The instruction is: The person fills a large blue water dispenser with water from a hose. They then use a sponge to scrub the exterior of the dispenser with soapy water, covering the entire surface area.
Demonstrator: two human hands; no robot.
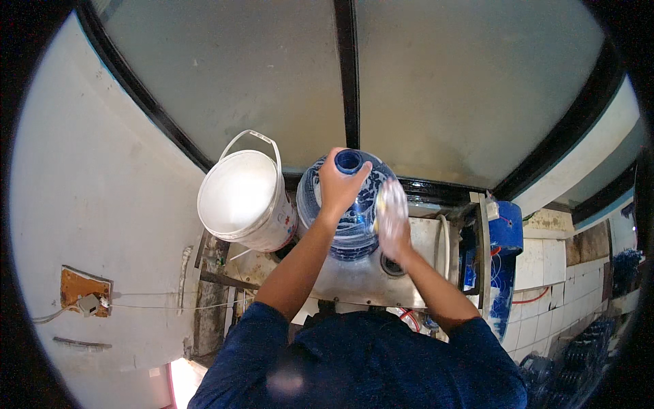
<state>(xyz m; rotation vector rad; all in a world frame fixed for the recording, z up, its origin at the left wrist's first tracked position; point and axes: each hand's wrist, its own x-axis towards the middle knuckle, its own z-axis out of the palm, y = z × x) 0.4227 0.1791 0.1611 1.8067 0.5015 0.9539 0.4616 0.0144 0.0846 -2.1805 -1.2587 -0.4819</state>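
Note:
A large blue water jug (357, 228) stands upright on a metal counter, its sides streaked with white suds. My left hand (338, 185) is wrapped around the jug's neck, just below the uncapped round mouth. Against the jug's right side, my right hand (394, 221) presses a foamy sponge (380, 208); a little yellow shows through the lather. Foam covers the right fingers, and motion blurs them, so most of the sponge is hidden.
To the jug's left stands a white bucket (238, 194) with a raised handle, foam filling it. The stainless counter (347, 290) has a round dark opening by my right wrist. Frosted panes (470, 88) rise behind. A blue container (506, 228) sits further right.

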